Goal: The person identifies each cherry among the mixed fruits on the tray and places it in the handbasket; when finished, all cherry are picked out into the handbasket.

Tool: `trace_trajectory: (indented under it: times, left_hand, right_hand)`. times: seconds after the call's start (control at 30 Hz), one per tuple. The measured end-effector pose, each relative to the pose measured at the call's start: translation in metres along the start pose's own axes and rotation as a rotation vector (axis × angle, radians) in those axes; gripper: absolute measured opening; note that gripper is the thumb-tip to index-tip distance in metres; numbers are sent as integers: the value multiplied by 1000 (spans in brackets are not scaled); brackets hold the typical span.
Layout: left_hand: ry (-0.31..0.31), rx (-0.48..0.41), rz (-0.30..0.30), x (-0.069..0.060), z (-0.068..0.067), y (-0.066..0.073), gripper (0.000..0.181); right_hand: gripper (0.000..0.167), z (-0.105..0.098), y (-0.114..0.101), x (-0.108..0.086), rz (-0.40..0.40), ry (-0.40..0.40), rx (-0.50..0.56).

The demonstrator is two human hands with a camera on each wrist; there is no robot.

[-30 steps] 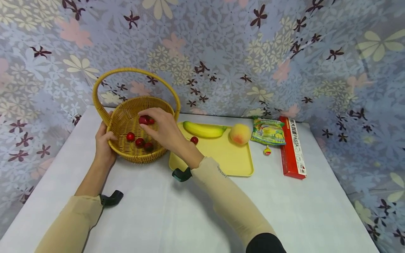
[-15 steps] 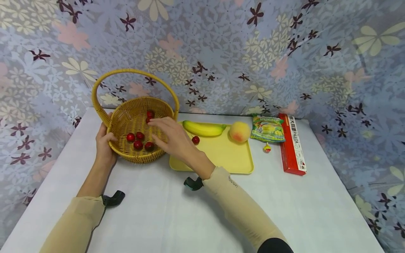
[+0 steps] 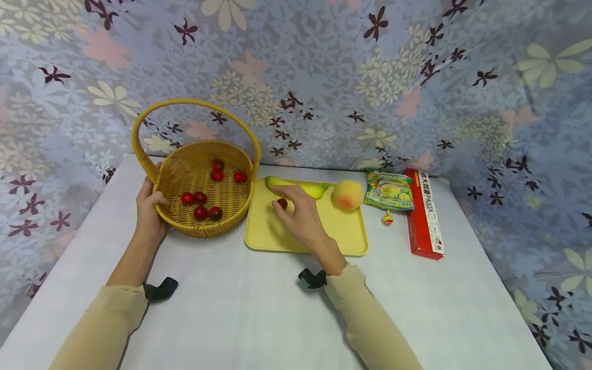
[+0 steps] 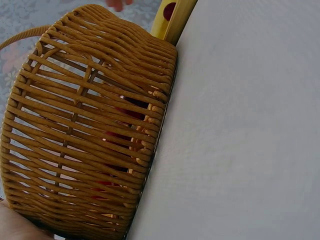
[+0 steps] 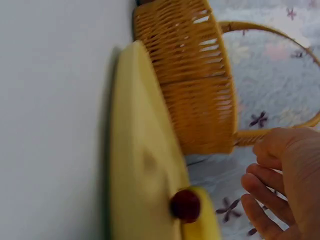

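My left hand grips the left rim of a yellow wicker basket, thumb over the edge, other fingers mostly hidden behind it. In the left wrist view, only a bit of that hand shows beside the woven basket wall. Several red cherries lie in the basket. Above the yellow tray is my right hand, thumb and fingers spread near a single dark red cherry. The right wrist view shows this cherry on the tray, apart from the loosely bent fingers.
A banana, partly behind my right hand, and a peach lie on the tray. To its right are a green snack packet, a small yellow-red lollipop and a red pasta box. Flowered cloth rises behind the table.
My right hand let go of a cherry inside the basket, then moved right to the cherry on the tray. My left hand stays on the basket rim.
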State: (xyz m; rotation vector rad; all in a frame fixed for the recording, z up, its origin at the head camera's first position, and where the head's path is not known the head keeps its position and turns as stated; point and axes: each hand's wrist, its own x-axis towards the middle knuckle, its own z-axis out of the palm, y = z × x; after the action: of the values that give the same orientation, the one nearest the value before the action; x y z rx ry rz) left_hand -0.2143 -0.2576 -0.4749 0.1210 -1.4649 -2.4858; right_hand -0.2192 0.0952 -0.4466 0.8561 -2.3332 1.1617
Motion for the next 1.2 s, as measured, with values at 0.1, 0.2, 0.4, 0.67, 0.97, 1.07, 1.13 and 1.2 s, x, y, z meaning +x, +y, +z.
trace_trajectory:
  times: [0.1,0.2,0.4,0.67,0.97,1.07,1.13,1.2]
  left_hand:
    - [5,6,2,-1,-2,3,88]
    - [6,10,0,-1,-3,5,87]
    - [0,16,-24,-1,-4,5,87]
    - [0,45,-21,1,-3,4,88]
    - [-4,29,-19,1,2,0,90]
    - [2,36,-12,2,2,0,89]
    - [4,38,-9,2,1,1,89]
    - [4,38,-10,3,1,2,88]
  right_hand:
    - [27,6,9,-3,22,-10,-17]
    - [26,9,14,-5,50,-50,-58]
    - [26,8,21,-11,121,-136,-185]
    - [31,16,24,-20,158,-241,-85]
    - [31,20,21,-23,159,-267,-7]
    - [31,21,22,-22,173,-268,9]
    - [30,22,22,-21,186,-265,18]
    - [30,22,22,-21,199,-266,25]
